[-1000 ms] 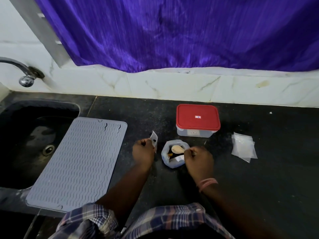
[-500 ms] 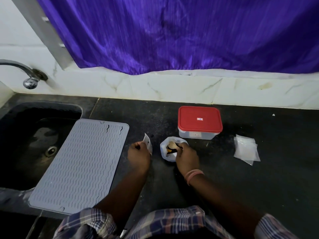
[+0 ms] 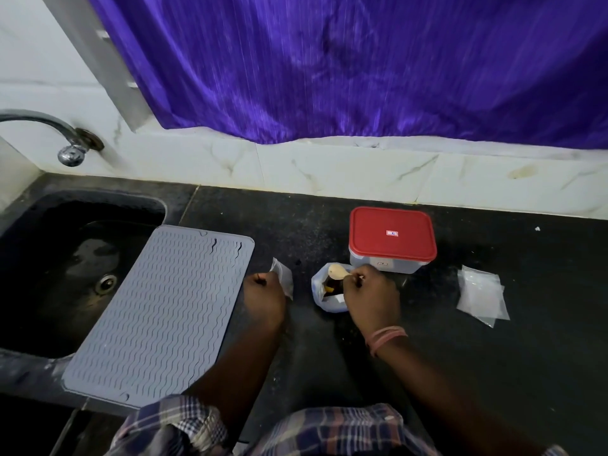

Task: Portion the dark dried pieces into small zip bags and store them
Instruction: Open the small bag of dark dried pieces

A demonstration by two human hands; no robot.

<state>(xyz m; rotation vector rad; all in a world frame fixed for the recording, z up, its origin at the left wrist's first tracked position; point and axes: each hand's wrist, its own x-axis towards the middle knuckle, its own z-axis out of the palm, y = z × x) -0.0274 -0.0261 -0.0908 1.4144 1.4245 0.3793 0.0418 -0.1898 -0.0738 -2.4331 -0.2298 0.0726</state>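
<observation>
On the black counter, my left hand (image 3: 264,292) pinches a small clear zip bag (image 3: 283,278) upright by its left edge. To its right sits an open bluish plastic bag (image 3: 320,297) holding dark dried pieces (image 3: 331,286). My right hand (image 3: 371,296) grips a wooden spoon (image 3: 339,271) whose bowl is over the bag's mouth. Whether the spoon carries any pieces I cannot tell. A stack of spare small zip bags (image 3: 482,294) lies flat further right.
A clear box with a red lid (image 3: 392,238) stands shut just behind the open bag. A grey ribbed mat (image 3: 158,311) lies left, overlapping the black sink (image 3: 65,258). A tap (image 3: 70,149) and purple curtain (image 3: 362,67) are at the back wall.
My right hand has raised the spoon's bowl from inside the bag to its mouth. My left hand still holds the small zip bag in the same place.
</observation>
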